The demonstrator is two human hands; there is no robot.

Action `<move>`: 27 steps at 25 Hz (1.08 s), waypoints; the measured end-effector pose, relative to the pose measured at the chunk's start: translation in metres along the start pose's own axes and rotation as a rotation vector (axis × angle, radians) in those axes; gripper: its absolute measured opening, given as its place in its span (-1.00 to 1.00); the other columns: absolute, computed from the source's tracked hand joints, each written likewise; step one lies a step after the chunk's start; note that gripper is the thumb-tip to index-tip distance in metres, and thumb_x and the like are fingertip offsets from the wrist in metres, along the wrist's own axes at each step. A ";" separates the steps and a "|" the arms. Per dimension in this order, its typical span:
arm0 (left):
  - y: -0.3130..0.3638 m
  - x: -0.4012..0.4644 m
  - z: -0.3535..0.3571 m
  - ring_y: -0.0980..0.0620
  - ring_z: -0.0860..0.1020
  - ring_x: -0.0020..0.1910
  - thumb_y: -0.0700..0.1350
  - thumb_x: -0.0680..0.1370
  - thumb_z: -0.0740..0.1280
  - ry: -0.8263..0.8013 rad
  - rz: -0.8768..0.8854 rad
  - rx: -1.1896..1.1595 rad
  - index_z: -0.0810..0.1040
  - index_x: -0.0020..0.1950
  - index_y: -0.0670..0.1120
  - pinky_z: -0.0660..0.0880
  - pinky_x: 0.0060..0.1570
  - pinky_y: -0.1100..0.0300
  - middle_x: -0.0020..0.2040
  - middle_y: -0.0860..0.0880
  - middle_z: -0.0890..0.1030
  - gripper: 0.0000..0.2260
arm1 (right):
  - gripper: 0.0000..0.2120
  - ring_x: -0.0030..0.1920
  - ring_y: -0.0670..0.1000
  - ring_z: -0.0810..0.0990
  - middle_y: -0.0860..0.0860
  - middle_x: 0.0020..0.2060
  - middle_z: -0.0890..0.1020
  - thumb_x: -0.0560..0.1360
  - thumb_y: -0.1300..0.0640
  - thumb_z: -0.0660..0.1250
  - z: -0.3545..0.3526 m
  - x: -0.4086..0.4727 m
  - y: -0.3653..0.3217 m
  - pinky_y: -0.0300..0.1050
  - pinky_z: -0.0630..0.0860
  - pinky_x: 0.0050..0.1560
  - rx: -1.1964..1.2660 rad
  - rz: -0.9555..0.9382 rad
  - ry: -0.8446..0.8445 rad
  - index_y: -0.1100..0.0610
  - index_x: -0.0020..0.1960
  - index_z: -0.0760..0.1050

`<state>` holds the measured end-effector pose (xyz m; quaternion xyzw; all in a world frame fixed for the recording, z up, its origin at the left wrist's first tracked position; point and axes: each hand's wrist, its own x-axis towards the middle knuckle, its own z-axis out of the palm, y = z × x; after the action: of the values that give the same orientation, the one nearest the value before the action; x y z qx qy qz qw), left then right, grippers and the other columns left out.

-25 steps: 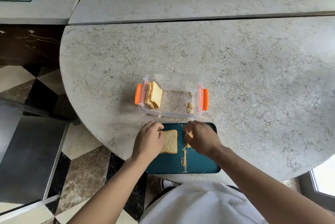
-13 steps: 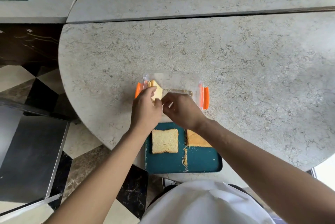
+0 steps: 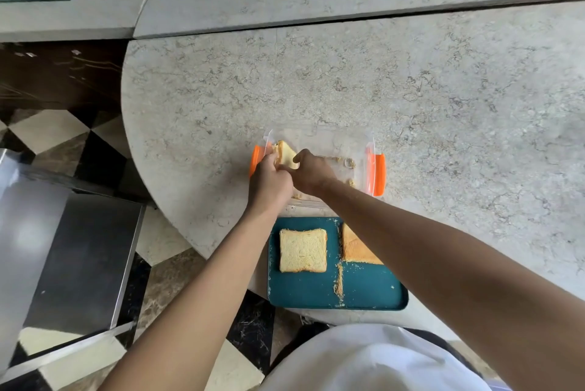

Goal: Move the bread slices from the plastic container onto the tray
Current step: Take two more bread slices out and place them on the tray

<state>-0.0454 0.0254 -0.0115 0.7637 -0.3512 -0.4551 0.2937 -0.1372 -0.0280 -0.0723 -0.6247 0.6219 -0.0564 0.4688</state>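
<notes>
Pinching bread (image 3: pixel 286 154) in the container (image 3: pixel 368 150), both grips (left (image 3: pixel 269 183), right (image 3: pixel 311 173)).

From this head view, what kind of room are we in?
Probably a home kitchen or dining area: a rounded stone counter, checkered tile floor, and bread on a tray beside a plastic container.

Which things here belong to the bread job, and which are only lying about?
Belonging to the job:
- plastic container
- bread slices in the container, held between both hands
- teal tray
- two slices on the tray
- left hand, right hand

Only lying about:
- crumbs
- stone table
- steel cabinet
</notes>
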 end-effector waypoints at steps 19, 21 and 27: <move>-0.008 0.006 0.048 -0.04 0.63 -0.02 -0.20 0.45 0.28 -0.064 -0.153 0.111 0.38 0.43 -0.03 0.62 0.05 -0.09 0.11 -0.07 0.62 -0.47 | -0.70 -0.24 0.05 0.66 0.08 -0.18 0.71 0.58 -0.07 0.28 -0.034 -0.009 0.047 -0.06 0.60 -0.24 0.083 -0.053 0.052 0.14 0.13 0.58; -0.009 0.008 0.051 -0.07 0.63 -0.02 -0.14 0.43 0.33 -0.041 -0.136 0.157 0.41 0.37 -0.05 0.62 -0.01 -0.06 0.09 -0.10 0.63 -0.51 | -0.72 -0.28 0.03 0.65 0.08 -0.17 0.69 0.58 -0.04 0.30 -0.034 -0.010 0.047 -0.12 0.56 -0.33 0.110 -0.053 0.071 0.13 0.14 0.57; -0.012 0.021 0.049 -0.12 0.61 0.04 -0.08 0.39 0.45 -0.001 -0.064 0.268 0.42 0.35 -0.09 0.61 0.01 -0.05 0.19 -0.15 0.56 -0.46 | -0.75 -0.25 -0.02 0.69 0.04 -0.19 0.70 0.57 0.00 0.33 -0.034 -0.009 0.048 -0.16 0.58 -0.34 0.144 -0.065 0.062 0.12 0.16 0.56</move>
<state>-0.0789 0.0096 -0.0510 0.8066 -0.3846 -0.4135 0.1745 -0.1962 -0.0275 -0.0807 -0.6071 0.6099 -0.1358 0.4909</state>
